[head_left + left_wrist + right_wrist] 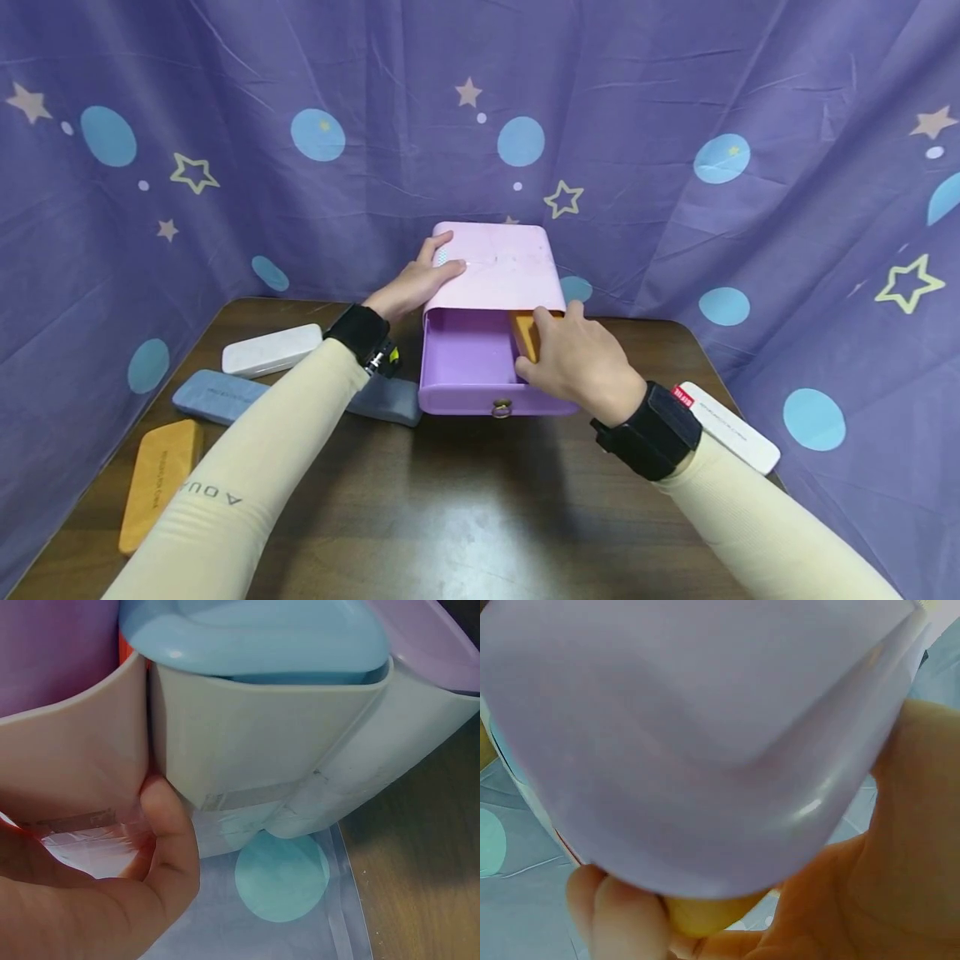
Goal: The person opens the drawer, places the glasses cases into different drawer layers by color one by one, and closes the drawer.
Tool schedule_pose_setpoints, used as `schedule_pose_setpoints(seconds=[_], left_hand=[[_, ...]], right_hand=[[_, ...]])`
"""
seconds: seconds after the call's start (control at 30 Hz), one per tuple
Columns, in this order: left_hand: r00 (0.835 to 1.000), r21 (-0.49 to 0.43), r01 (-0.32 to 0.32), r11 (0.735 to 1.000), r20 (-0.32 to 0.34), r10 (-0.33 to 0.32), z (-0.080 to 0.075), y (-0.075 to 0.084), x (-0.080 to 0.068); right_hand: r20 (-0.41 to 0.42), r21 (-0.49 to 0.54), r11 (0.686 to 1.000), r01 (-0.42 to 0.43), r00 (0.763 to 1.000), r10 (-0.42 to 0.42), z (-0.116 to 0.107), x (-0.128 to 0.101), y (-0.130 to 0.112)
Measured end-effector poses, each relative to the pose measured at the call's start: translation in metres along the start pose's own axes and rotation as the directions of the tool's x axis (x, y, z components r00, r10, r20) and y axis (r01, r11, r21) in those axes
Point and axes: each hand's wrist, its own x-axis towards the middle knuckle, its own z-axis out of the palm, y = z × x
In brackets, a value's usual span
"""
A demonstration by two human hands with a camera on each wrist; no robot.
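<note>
A small drawer cabinet [498,267] with a pale pink top stands at the back middle of the table; its purple drawer [457,402] is pulled out. My left hand [411,285] grips the cabinet's upper left side, thumb on top. In the left wrist view, a finger lies at the seam between the pink tier [75,765] and the beige tier [247,742]. At the drawer's right side, my right hand [581,362] holds an orange glasses case [528,335]. In the right wrist view the drawer hides most of that case.
On the left lie a white case [273,350], a blue case [219,397], another blue case [390,402] beside the drawer, and an orange case [153,479]. A white case [735,432] with a red tag lies at right. A purple curtain [622,150] hangs behind the table.
</note>
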Motion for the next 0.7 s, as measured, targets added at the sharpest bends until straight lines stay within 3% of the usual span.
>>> schedule_pose_setpoints(seconds=[0.7], left_hand=[[1.0, 0.015, -0.001, 1.0, -0.001, 0.001, 0.001, -0.0013, 0.002]], right_hand=[[0.027, -0.044, 0.999, -0.018, 0.999, 0.019, 0.0005, -0.0018, -0.0065]])
